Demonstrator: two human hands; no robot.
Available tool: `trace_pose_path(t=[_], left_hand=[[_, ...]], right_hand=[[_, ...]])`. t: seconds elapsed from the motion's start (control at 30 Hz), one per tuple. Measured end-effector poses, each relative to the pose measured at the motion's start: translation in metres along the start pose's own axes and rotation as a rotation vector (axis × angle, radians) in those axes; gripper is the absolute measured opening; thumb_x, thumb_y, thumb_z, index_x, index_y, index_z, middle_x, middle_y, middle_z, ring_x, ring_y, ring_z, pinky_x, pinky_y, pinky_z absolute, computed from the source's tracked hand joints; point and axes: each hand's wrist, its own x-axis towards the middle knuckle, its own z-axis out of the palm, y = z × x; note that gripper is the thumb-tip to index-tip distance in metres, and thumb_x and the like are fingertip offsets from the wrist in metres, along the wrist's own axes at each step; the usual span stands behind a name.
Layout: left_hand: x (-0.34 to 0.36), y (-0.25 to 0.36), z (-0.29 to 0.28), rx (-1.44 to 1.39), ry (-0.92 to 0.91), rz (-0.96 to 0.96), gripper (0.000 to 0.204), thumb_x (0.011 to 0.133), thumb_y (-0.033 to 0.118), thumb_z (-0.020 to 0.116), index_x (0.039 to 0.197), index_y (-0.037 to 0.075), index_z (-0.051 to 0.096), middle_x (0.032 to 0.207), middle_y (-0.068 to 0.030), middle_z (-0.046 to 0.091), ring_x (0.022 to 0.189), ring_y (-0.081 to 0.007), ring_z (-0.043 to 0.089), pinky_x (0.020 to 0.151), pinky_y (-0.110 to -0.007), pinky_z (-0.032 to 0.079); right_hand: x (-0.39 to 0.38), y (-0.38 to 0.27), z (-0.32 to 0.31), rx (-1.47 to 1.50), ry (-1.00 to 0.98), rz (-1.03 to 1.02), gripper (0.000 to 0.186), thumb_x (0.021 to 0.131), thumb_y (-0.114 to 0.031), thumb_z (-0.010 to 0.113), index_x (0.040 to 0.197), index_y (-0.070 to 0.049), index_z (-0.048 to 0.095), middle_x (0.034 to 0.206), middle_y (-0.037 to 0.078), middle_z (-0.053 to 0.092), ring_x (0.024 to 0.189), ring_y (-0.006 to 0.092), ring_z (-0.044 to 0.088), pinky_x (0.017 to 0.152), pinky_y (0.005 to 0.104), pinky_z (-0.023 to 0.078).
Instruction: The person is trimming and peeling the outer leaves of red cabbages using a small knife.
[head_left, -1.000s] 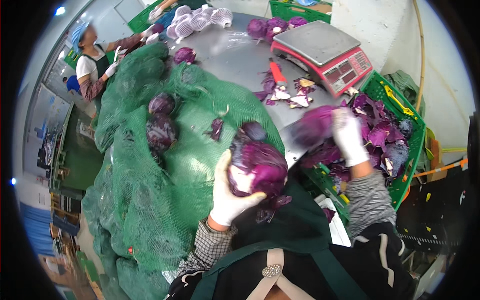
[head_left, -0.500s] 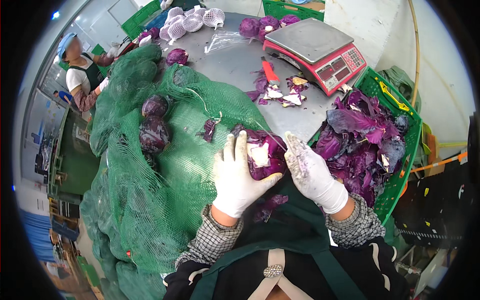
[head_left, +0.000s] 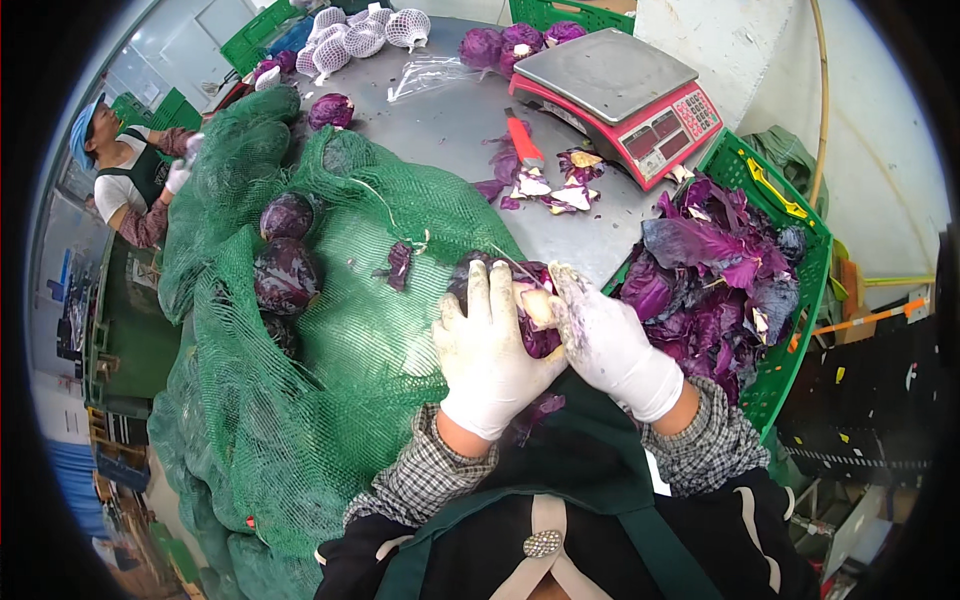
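Note:
A red cabbage (head_left: 540,340) lies in front of me at the edge of a green net sack (head_left: 400,330), its pale cut stem (head_left: 537,306) facing up. My left hand (head_left: 492,360), in a white glove, grips it from the left, fingers over the top and thumb below. My right hand (head_left: 610,345), gloved and stained, is closed with its fingers together against the stem's right side. A thin grey line runs from the net towards those fingers; whether it is a cord or a blade I cannot tell. What the right fingers hold is hidden.
A green crate (head_left: 800,330) of loose purple leaves (head_left: 710,270) stands right. Beyond are a red scale (head_left: 640,110), a red-handled knife (head_left: 522,140) and trimmings (head_left: 570,185). More cabbages (head_left: 287,272) lie in the net. A co-worker (head_left: 135,175) stands at the far left.
My right hand has moved slightly left, over the stem, where a pale piece now stands tilted. My left hand keeps its grip. The view has shifted a little, and the co-worker's posture has changed.

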Motion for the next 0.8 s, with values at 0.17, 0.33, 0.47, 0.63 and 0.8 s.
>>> trace_pose_path(t=[0.17,0.33,0.47,0.63,0.8], left_hand=[[0.013,0.011,-0.002,0.024,-0.104,-0.059,0.092,0.055,0.042,0.08,0.128,0.0,0.044,0.124,-0.0225,0.05,0.103,-0.0402,0.05,0.08,-0.049,0.044],[0.006,0.007,-0.001,0.004,-0.056,-0.09,0.093,0.055,0.041,0.082,0.127,-0.004,0.045,0.125,-0.024,0.051,0.106,-0.0437,0.052,0.093,-0.048,0.043],[0.0,0.003,0.0,0.039,0.001,-0.094,0.094,0.056,0.042,0.082,0.129,-0.003,0.044,0.126,-0.0215,0.05,0.107,-0.0428,0.051,0.093,-0.048,0.043],[-0.017,0.011,-0.005,0.075,0.012,-0.075,0.095,0.055,0.043,0.083,0.13,-0.002,0.044,0.13,-0.0223,0.048,0.107,-0.043,0.05,0.092,-0.05,0.043],[-0.06,-0.01,-0.01,-0.107,0.114,0.121,0.099,0.05,0.032,0.089,0.129,-0.002,0.041,0.13,-0.0252,0.046,0.12,-0.0408,0.046,0.099,-0.049,0.036]], right_hand=[[0.036,0.009,-0.013,-0.049,-0.084,-0.003,0.027,0.094,-0.023,0.046,0.092,0.0,0.058,0.082,0.02,0.065,0.076,0.0363,0.065,0.066,0.0442,0.052],[0.065,0.011,-0.021,-0.045,-0.271,0.067,0.035,0.096,-0.032,0.045,0.084,-0.003,0.061,0.076,0.021,0.064,0.075,0.0385,0.064,0.066,0.0476,0.05],[0.07,0.01,-0.014,-0.096,-0.256,0.031,0.036,0.096,-0.033,0.044,0.087,-0.003,0.062,0.078,0.02,0.065,0.076,0.0376,0.064,0.068,0.0466,0.051],[0.082,0.035,-0.001,-0.132,-0.016,-0.099,0.033,0.095,-0.032,0.044,0.092,-0.004,0.062,0.082,0.019,0.066,0.081,0.036,0.065,0.069,0.0474,0.051],[0.058,0.098,0.011,-0.025,0.065,0.021,0.03,0.096,-0.029,0.04,0.103,-0.009,0.061,0.085,0.019,0.065,0.082,0.0365,0.064,0.073,0.0468,0.051]])
